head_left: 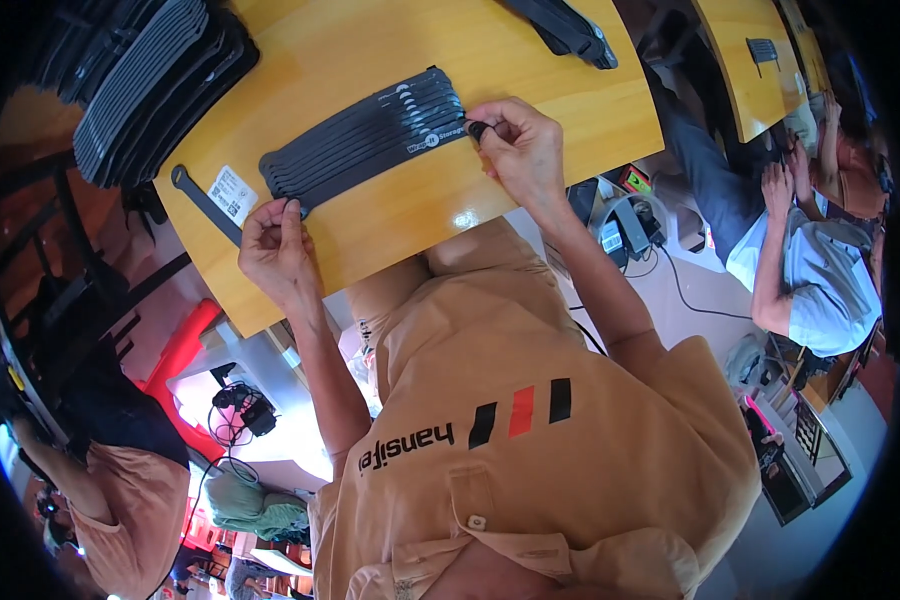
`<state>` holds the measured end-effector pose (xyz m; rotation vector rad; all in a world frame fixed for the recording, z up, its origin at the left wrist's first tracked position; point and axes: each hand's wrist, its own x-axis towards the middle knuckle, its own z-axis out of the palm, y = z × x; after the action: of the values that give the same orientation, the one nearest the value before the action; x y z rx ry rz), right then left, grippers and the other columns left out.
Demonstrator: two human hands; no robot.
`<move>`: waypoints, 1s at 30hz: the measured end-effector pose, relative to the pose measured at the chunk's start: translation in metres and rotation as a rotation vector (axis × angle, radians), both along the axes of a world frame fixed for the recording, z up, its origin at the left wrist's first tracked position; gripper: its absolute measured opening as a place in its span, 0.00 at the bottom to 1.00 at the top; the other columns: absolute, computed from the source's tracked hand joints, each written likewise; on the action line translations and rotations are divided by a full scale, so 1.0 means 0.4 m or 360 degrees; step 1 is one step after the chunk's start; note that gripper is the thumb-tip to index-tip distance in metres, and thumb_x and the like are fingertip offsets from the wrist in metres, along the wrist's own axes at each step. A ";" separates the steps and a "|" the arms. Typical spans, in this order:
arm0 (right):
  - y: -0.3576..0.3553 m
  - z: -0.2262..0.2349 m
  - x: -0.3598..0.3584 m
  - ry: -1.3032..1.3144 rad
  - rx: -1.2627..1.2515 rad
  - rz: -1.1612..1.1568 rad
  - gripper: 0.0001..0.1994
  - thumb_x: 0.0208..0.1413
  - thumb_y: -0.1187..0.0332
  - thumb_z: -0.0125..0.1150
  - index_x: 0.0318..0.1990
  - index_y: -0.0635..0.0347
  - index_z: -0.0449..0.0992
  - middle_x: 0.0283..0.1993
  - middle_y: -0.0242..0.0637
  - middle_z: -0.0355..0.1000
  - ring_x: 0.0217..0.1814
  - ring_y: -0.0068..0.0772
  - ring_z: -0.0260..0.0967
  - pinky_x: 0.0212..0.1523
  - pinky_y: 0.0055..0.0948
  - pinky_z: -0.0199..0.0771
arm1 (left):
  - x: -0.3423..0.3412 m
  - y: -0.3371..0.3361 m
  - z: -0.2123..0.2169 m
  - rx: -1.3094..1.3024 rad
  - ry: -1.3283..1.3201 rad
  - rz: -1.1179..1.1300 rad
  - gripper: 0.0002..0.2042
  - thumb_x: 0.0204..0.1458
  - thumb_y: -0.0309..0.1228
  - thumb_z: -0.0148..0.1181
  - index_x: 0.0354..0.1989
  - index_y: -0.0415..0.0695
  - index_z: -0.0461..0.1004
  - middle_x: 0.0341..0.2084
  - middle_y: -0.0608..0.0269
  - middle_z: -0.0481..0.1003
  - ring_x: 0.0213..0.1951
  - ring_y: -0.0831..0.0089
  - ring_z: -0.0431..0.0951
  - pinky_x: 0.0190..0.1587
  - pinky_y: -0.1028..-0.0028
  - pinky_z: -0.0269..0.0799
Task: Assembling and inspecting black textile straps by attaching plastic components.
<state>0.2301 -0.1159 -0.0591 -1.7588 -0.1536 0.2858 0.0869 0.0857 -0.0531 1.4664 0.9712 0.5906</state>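
Observation:
Several black hook-and-loop straps (pixel 355 140) lie side by side on the yellow table, overlapping in a fanned row with light printing near their right ends. My left hand (pixel 278 255) is closed in a pinch at the left end of the nearest strap. At the opposite end, my right hand (pixel 525 150) pinches a dark strap end between thumb and fingers. One separate black strap (pixel 203 203) with a hole at its tip reaches toward my left hand, which hides its near end. Beside it lies a white printed label (pixel 232 193).
A thick stack of black straps (pixel 165 95) stands at the table's far left corner. Another black strap bundle (pixel 565 32) lies at the far right. The wooden tabletop (pixel 390 225) ends just before my lap. Co-workers sit on both sides, one in a light blue shirt (pixel 820 285).

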 end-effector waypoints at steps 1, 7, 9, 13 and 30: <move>0.000 0.000 0.000 -0.0034 -0.0029 0.0001 0.08 0.41 0.84 0.52 0.30 0.67 0.75 0.23 0.34 0.69 0.18 0.16 0.61 0.19 0.17 0.61 | -0.002 0.003 -0.003 -0.0014 -0.0002 -0.0008 0.03 0.47 0.20 0.59 0.30 0.37 0.71 0.17 0.68 0.69 0.15 0.86 0.63 0.16 0.86 0.57; 0.001 0.004 -0.001 -0.0007 -0.0057 -0.0004 0.08 0.40 0.83 0.53 0.29 0.67 0.75 0.23 0.35 0.69 0.19 0.17 0.62 0.21 0.18 0.62 | -0.006 0.005 -0.005 0.0014 0.0025 -0.0031 0.04 0.47 0.21 0.59 0.29 0.37 0.71 0.18 0.68 0.70 0.15 0.87 0.64 0.16 0.87 0.58; 0.002 0.000 -0.002 -0.0026 -0.0052 -0.0001 0.08 0.40 0.83 0.53 0.29 0.67 0.75 0.23 0.35 0.68 0.19 0.17 0.62 0.21 0.18 0.62 | -0.007 0.005 -0.006 0.0017 0.0022 -0.0038 0.04 0.47 0.21 0.59 0.29 0.36 0.71 0.18 0.67 0.70 0.15 0.87 0.64 0.16 0.87 0.58; 0.000 -0.006 -0.001 -0.0043 -0.0085 0.0002 0.08 0.39 0.83 0.54 0.29 0.66 0.76 0.23 0.35 0.68 0.19 0.18 0.61 0.21 0.18 0.62 | -0.006 0.004 -0.006 0.0033 0.0011 -0.0049 0.03 0.47 0.21 0.59 0.29 0.36 0.71 0.18 0.68 0.70 0.15 0.87 0.64 0.16 0.87 0.58; 0.012 -0.008 0.004 -0.0308 -0.0207 0.0053 0.06 0.44 0.84 0.54 0.30 0.67 0.74 0.22 0.28 0.66 0.16 0.12 0.59 0.13 0.14 0.58 | 0.012 -0.008 0.005 0.0156 0.0108 -0.0034 0.03 0.48 0.20 0.56 0.30 0.38 0.68 0.18 0.69 0.67 0.15 0.86 0.62 0.16 0.86 0.57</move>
<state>0.2316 -0.1112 -0.0622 -1.9135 -0.3102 0.1517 0.0915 0.0826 -0.0510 1.5907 0.9898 0.5826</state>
